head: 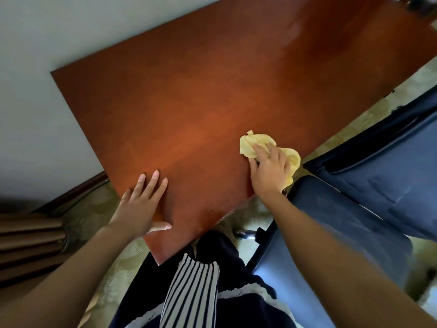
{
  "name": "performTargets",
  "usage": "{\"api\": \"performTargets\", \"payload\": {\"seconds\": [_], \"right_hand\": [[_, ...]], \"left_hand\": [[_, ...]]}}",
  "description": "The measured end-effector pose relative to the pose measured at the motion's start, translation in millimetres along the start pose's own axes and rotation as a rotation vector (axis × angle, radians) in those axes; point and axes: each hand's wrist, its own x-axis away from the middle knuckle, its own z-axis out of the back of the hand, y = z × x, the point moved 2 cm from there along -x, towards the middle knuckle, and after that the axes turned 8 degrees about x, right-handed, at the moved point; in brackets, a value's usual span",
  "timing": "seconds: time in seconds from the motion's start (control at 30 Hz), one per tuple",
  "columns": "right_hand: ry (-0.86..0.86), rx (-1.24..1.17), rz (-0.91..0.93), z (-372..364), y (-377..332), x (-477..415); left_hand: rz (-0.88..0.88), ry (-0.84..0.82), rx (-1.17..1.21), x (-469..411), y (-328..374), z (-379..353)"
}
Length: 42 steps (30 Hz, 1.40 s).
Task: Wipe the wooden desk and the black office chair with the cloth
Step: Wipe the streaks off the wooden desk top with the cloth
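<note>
The reddish-brown wooden desk (212,91) fills the middle of the view, tilted by the camera angle. A crumpled yellow cloth (250,143) lies near the desk's right front edge, part of it hanging over that edge. My right hand (269,169) presses down on the cloth with fingers spread over it. My left hand (142,204) rests flat on the desk near its front corner, fingers straight, thumb along the edge. The dark office chair (369,176) stands close to the desk on the right, its seat and backrest looking bluish in the light.
A pale wall (47,67) runs behind the desk at the left. Patterned beige carpet (99,209) covers the floor. Brown curtain folds (28,240) hang at the lower left. A dark object (423,4) sits at the desk's far right corner.
</note>
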Motion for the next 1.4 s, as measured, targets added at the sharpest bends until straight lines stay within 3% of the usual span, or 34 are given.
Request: {"api": "performTargets", "payload": {"seconds": [0.2,0.4,0.53,0.67,0.83,1.03,1.2,1.27,1.4], "right_hand": [[0.08,-0.091,0.404,-9,-39,70],[0.124,-0.131,0.972,-14,-23,95],[0.025,-0.101,1.138,-7,3,70],[-0.047,-0.089,1.051,5,35,29],[-0.025,-0.082,0.808,22,72,-37],[0.115,-0.098,0.375,27,89,-96],[0.163,-0.16,-0.097,11,50,-76],[0.158,-0.168,-0.079,4,29,-61],[0.147,-0.148,0.144,-6,-11,-20]], "left_hand": [[0.052,-0.008,0.091,3,10,2],[0.068,-0.053,0.042,6,11,4],[0.079,-0.052,0.048,7,15,4],[0.086,-0.046,0.071,7,16,4],[0.086,-0.051,0.104,8,18,7],[0.076,-0.041,0.15,7,20,9],[0.057,-0.01,0.213,10,16,5],[0.055,0.035,0.26,14,12,0],[0.11,0.177,0.431,23,5,-12]]}}
